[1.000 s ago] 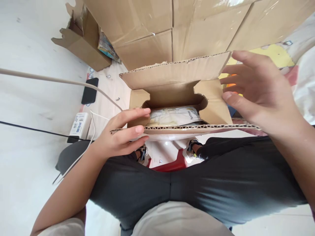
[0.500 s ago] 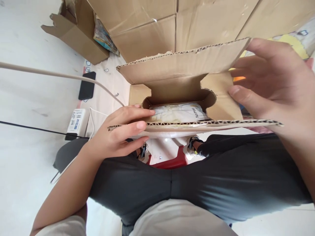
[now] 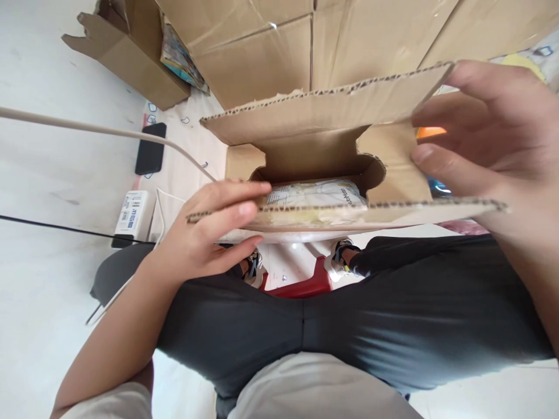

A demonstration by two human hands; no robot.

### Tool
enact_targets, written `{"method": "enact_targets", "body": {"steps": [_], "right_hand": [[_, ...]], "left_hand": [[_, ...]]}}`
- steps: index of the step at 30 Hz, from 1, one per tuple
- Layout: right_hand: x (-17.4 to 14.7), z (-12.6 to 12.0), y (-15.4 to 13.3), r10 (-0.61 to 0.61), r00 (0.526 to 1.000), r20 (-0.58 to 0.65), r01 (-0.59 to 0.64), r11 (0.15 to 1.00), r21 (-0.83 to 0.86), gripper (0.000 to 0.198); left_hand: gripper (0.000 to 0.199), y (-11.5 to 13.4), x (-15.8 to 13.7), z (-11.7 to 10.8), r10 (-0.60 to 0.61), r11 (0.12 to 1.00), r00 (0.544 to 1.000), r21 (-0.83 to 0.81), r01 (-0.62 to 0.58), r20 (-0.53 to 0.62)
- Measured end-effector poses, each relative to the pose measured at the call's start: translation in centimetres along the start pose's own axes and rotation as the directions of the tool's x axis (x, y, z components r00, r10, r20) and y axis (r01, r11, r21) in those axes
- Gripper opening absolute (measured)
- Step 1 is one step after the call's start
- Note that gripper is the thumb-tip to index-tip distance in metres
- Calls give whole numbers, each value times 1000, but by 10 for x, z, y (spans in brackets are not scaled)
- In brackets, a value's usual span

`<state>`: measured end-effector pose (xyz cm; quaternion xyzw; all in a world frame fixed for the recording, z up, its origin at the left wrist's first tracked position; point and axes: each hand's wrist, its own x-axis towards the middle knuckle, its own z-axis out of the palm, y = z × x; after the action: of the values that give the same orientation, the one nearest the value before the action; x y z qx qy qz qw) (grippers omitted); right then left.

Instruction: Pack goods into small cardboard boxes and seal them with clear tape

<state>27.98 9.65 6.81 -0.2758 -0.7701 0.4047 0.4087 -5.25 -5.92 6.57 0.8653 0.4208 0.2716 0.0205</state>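
Note:
An open cardboard box (image 3: 314, 137) stands above my knees, its long flaps raised and its notched side flaps folded inward. A white printed pouch (image 3: 312, 193) lies inside, partly hidden by the near flap (image 3: 393, 214). My left hand (image 3: 213, 227) straddles the left end of that near flap, one finger on the inner side and the others outside. At the right end, my right hand (image 3: 489, 134) grips the box, thumb against the right side flap (image 3: 391, 157) and fingers curled by the far flap's corner.
Large taped cartons (image 3: 257, 64) stand behind the box. A torn carton (image 3: 131, 58), a black phone (image 3: 151, 148) and a white block-shaped device (image 3: 133, 212) with cables lie at the left, beside the wall. Below shows a red stool leg or frame (image 3: 305, 286).
The near flap has tipped up slightly and covers more of the pouch. Both hands stay on the box, with the right shifted a little outward.

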Motion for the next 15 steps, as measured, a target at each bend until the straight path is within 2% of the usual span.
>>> {"method": "enact_targets", "body": {"steps": [2, 5, 9, 12, 13, 15], "right_hand": [[0, -4, 0, -42, 999, -27, 39, 993, -116, 36], [0, -10, -2, -72, 997, 35, 79, 956, -284, 29], [2, -15, -5, -9, 999, 52, 26, 945, -326, 24], [3, -29, 2, -32, 996, -85, -16, 858, -513, 38], [4, -36, 8, -7, 986, -168, -92, 813, -575, 45], [5, -50, 22, 93, 937, -337, -301, 704, -644, 66]], "left_hand": [[90, 6, 3, 1, -108, 977, 994, 181, 111, -30], [70, 12, 4, 4, -213, 903, 971, 357, 238, -108], [66, 13, 4, 1, -172, 917, 984, 357, 177, -46], [68, 17, 6, -2, -172, 922, 985, 353, 157, 10], [69, 20, 8, -2, -189, 918, 982, 358, 170, 18], [71, 27, 12, 1, -226, 905, 974, 377, 197, 34]]}}
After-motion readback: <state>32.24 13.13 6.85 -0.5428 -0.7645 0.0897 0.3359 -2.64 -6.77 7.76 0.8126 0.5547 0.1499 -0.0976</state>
